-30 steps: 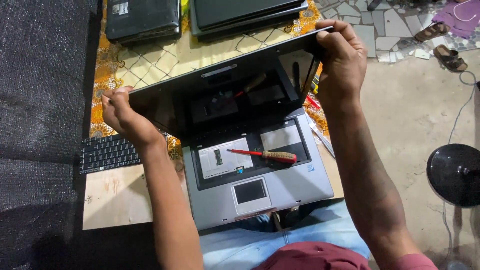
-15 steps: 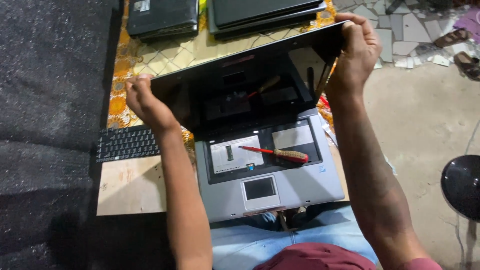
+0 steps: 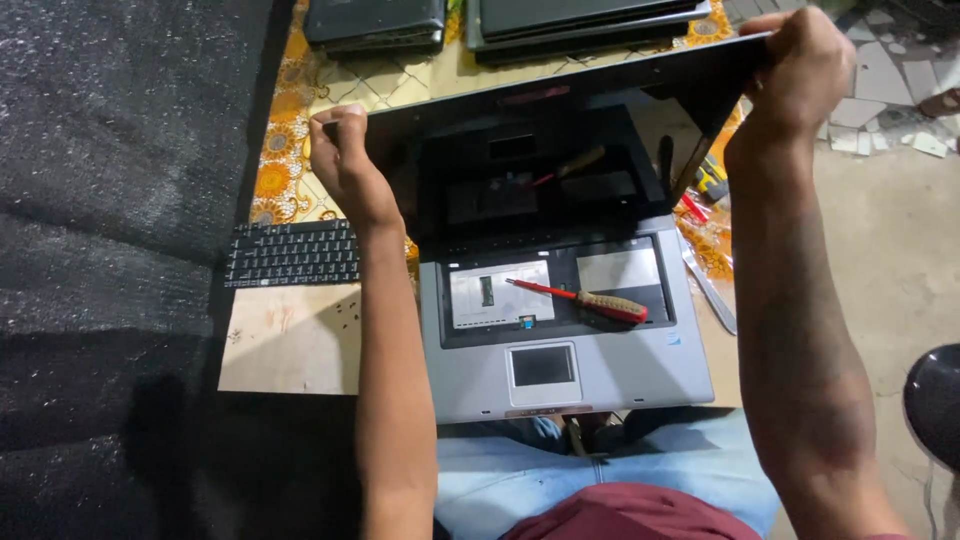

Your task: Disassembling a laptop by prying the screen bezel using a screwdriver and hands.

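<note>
The open grey laptop with its dark glossy screen lid (image 3: 560,110) is resting on the person's lap, its palm rest toward the body and its hinge side toward the patterned floor mat. Over the last second the lid has been coming up and closer to the camera, so the person appears to be working the screen panel at its top edge rather than closing it. The left hand (image 3: 345,160) is closed around the lid's top left corner, and the right hand (image 3: 800,65) is clenched over the top right corner. The keyboard bay is standing open, with a red-shafted screwdriver with a brown handle (image 3: 580,298) lying across it, staying put while the lid moves. The removed black keyboard (image 3: 292,253) is lying beside the laptop's left edge, just above a pale wooden board (image 3: 290,340). Two more closed dark laptops (image 3: 500,15) are sitting at the mat's far edge.
</note>
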